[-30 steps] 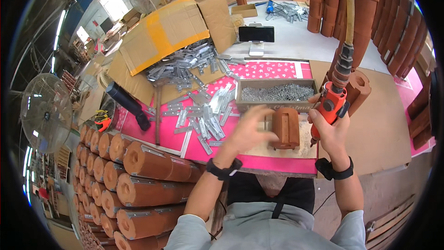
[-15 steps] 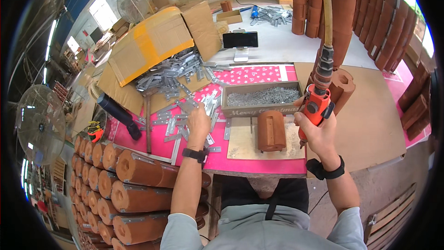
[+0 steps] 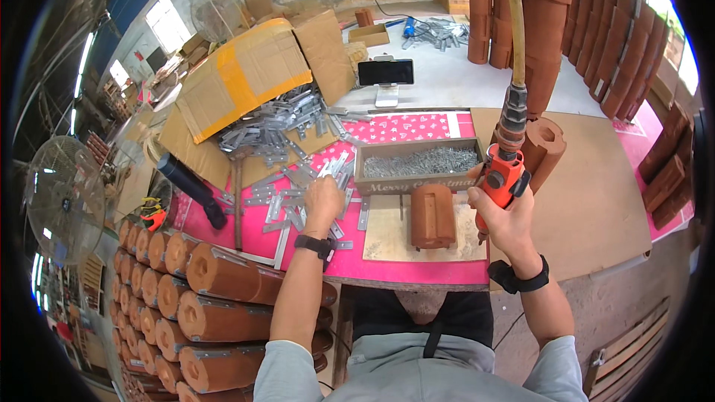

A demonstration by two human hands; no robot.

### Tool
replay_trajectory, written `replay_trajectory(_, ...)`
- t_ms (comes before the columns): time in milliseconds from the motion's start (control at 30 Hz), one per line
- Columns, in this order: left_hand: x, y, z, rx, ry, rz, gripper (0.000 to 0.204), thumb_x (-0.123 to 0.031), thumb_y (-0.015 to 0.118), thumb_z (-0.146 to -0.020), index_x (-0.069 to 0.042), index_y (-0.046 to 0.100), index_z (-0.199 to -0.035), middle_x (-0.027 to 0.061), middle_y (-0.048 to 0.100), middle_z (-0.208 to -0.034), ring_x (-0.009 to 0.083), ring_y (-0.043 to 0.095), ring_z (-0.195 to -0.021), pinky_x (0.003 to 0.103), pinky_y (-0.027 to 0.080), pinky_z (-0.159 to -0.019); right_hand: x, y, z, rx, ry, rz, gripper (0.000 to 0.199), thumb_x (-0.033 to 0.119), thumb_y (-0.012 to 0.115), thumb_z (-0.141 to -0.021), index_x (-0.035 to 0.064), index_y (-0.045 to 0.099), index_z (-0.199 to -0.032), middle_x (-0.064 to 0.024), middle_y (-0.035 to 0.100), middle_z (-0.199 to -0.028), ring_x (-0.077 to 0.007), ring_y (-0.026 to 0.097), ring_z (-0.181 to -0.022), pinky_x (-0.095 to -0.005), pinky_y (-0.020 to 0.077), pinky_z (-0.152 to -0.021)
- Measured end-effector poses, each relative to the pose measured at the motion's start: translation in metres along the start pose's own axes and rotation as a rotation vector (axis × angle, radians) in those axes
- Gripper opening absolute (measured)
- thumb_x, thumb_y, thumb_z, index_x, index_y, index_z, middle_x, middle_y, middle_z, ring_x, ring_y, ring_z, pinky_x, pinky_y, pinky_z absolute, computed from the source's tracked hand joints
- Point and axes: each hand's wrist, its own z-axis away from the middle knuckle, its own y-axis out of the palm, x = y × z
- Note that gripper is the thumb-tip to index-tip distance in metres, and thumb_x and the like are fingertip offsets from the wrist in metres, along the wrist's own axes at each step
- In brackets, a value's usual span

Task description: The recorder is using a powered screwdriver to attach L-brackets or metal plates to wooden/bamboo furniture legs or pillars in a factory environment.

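Observation:
My right hand (image 3: pixel 508 217) is wrapped round a red power screwdriver (image 3: pixel 500 179), its bit pointing down and a pale hose rising from its top. Just left of the bit, a short brown grooved cylinder (image 3: pixel 433 217) lies on a pale wooden board (image 3: pixel 383 242). My left hand (image 3: pixel 325 201) has its fingers curled together among loose flat metal plates (image 3: pixel 279 208) with holes; whatever is in its fingertips is hidden. Behind the cylinder stands a wooden box (image 3: pixel 417 185) filled with small screws (image 3: pixel 421 160).
An open carton (image 3: pixel 246 78) spills metal plates at the left, near a hammer (image 3: pixel 238 201) and a black tube-shaped object (image 3: pixel 190 187). Stacked brown cylinders (image 3: pixel 231 313) stand left of my legs. Another cylinder (image 3: pixel 546 145) stands behind the screwdriver; a phone (image 3: pixel 385 72) sits on a stand.
My right hand and the screwdriver have shifted slightly left and down, bringing the bit closer to the cylinder. My left hand has moved slightly right among the plates, fingers still curled.

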Motion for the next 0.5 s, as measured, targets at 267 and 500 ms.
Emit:
replay_trajectory(267, -0.064, -0.047, 0.040, -0.150, -0.063, 0.803, 0.024, -0.010, 0.064, -0.081, 0.000, 0.064, -0.102, 0.0190, 0.067, -0.094, 0.0362, 0.066, -0.085, 0.043, 0.053, -0.078, 0.003, -0.004, 0.000, 0.013, 0.058, 0.020, 0.029, 0.006, 0.069, -0.082, 0.0015, 0.055, -0.108, -0.0027, 0.060, -0.088, -0.0093, 0.059, -0.076, -0.0265, 0.0504, -0.068)
replay_trajectory(500, -0.119, -0.039, 0.090, -0.289, 0.806, 0.557, 0.034, 0.003, 0.068, -0.072, -0.003, 0.067, -0.105, 0.0138, 0.065, -0.102, 0.0308, 0.066, -0.097, 0.036, 0.054, -0.080, -0.002, 0.004, -0.003, 0.016, 0.035, 0.010, 0.030, 0.007, 0.070, -0.083, 0.0012, 0.054, -0.108, -0.0024, 0.061, -0.085, -0.0097, 0.059, -0.074, -0.0258, 0.0507, -0.067)
